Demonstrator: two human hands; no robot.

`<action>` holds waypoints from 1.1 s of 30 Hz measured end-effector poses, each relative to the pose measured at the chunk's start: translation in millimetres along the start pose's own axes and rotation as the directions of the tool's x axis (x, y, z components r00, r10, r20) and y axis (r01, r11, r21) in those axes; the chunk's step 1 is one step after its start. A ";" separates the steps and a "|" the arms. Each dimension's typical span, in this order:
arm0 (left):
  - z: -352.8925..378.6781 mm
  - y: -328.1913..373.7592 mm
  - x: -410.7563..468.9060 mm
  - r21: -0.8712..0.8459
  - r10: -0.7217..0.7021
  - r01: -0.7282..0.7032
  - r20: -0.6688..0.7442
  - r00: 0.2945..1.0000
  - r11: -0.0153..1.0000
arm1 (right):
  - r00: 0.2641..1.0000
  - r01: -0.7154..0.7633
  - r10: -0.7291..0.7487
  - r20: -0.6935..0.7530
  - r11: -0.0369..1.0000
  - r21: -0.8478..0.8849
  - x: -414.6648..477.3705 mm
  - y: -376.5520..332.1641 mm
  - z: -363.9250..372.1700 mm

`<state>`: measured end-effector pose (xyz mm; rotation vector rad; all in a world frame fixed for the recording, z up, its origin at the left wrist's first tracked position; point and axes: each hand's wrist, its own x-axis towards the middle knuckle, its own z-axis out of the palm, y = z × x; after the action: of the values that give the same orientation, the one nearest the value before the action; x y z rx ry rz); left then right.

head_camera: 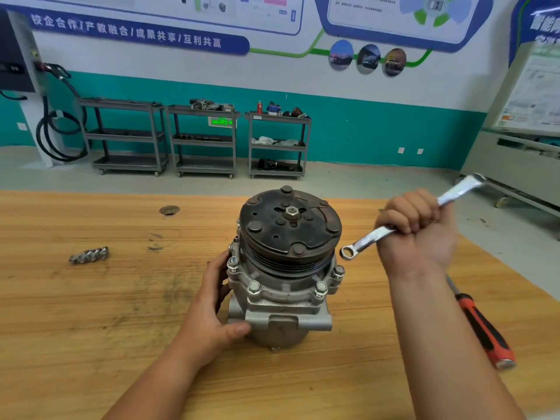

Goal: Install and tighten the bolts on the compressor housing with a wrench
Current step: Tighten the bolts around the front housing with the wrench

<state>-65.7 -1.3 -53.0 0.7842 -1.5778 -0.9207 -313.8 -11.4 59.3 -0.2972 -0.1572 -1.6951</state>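
Observation:
A grey compressor (285, 307) stands upright on the wooden table (91, 313), its dark pulley disc (289, 225) facing up. Several bolts (254, 287) sit in the housing flange around the pulley. My left hand (212, 310) grips the housing's left side, thumb on the front. My right hand (419, 231) is raised to the right of the pulley and holds a silver combination wrench (360, 242) in a fist; its ring end points toward the compressor without touching it. More loose bolts (89, 255) lie together at the table's left.
A red and black screwdriver (481, 325) lies on the table under my right forearm. A small hole (169, 210) marks the table top at the back. Three grey carts (203, 140) stand along the far wall, and a white cabinet (521, 159) stands at right.

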 end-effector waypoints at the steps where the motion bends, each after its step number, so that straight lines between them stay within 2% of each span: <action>1: 0.3 0.4 0.3 0.004 0.005 -0.005 0.001 1.000 1.000 | 0.999 -0.038 0.039 0.009 0.994 -0.101 -4.1 0.4 14.4; 3: -0.1 0.4 -0.3 0.015 0.010 -0.010 0.004 1.000 1.000 | 0.988 -0.142 0.139 -0.062 0.988 -0.063 10.0 10.7 11.9; 5: -0.8 0.2 -0.4 0.014 0.000 0.000 0.007 1.000 1.000 | 0.964 -0.266 0.265 -0.030 0.962 -0.058 9.0 10.7 5.4; 7: -0.6 -0.5 -1.2 0.000 -0.006 0.006 0.010 1.000 1.000 | 0.953 -0.303 0.301 -0.042 0.951 -0.061 13.7 12.2 4.2; 10: 0.0 -1.3 -1.2 -0.017 0.011 -0.011 0.002 1.000 1.000 | 0.937 -0.349 0.346 -0.049 0.919 -0.183 22.2 13.5 9.8; 13: 1.8 1.0 -0.8 -0.010 0.041 -0.041 0.005 0.999 0.999 | 0.906 -0.420 0.423 -0.029 0.887 -0.192 27.8 16.4 8.6; 18: 0.4 -1.8 -4.1 0.013 0.013 -0.013 0.007 1.000 1.000 | 0.830 -0.551 0.557 -0.005 0.819 -0.160 36.4 22.0 11.2; 22: -0.4 -2.2 -4.6 0.019 0.023 -0.023 -0.009 1.000 1.000 | 0.825 -0.551 0.563 0.045 0.821 -0.150 35.3 21.3 8.4; 29: 0.7 2.8 -4.5 0.028 0.014 -0.013 -0.022 1.000 1.000 | 0.899 -0.427 0.424 0.106 0.904 0.006 21.1 12.3 -5.8; 33: 1.1 4.5 -4.5 0.026 0.008 -0.007 -0.023 1.000 1.000 | 0.919 -0.391 0.389 0.061 0.920 0.029 16.8 14.3 -7.6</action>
<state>-65.9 4.9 -51.3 0.8039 -1.5746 -0.8843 -302.5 -31.5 55.9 -0.3212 -0.1602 -1.2866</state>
